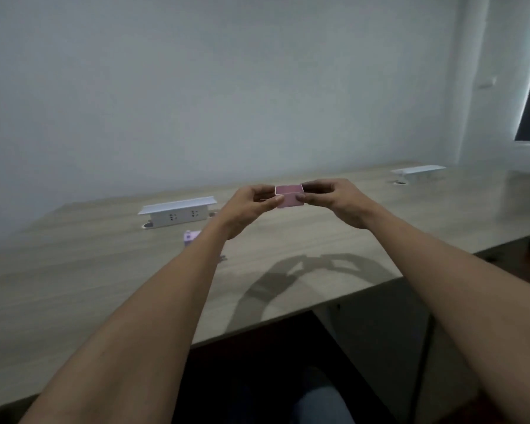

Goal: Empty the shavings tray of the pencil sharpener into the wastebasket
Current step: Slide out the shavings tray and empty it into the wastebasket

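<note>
Pink shavings tray (289,196), pale wood-grain table (74,270), white socket box (178,212).

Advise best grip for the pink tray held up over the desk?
Pinch the pink tray by its two short end walls, one hand from each side, as the left hand and right hand do now: it sits level, so the open top stays clear.
</note>
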